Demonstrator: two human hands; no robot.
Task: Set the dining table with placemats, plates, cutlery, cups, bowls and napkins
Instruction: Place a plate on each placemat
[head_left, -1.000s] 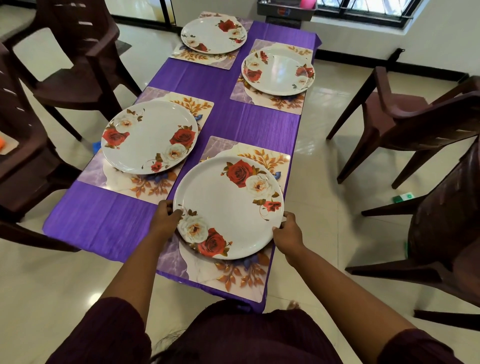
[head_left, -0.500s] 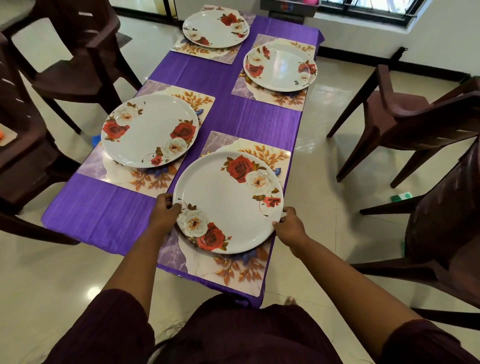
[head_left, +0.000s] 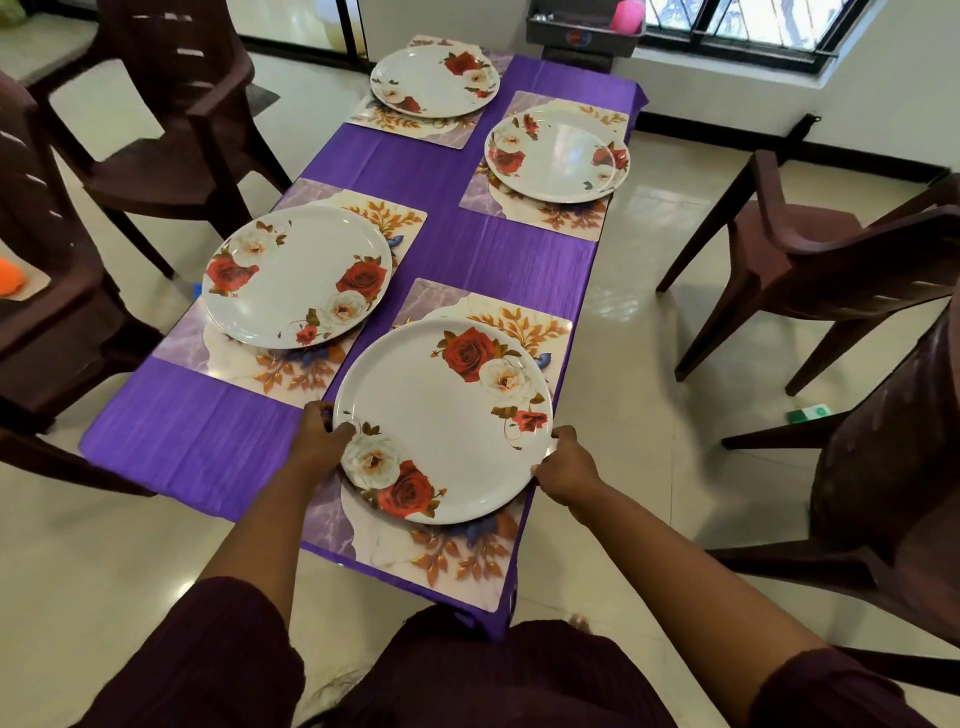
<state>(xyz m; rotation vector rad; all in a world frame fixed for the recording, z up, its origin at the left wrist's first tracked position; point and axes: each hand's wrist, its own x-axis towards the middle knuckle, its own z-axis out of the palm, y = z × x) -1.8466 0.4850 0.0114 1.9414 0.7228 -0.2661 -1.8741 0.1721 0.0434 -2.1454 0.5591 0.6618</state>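
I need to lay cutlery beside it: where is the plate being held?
In the head view, the round white rose-patterned plate sits on the nearest right floral placemat, gripped by the left hand and right hand.

I cannot read any words or numbers here. The dark tray (head_left: 582, 36) by the window has a small round red and blue mark on its front, but it is too blurry for me to read. The little green thing (head_left: 808, 414) on the floor has marks too small to tell.
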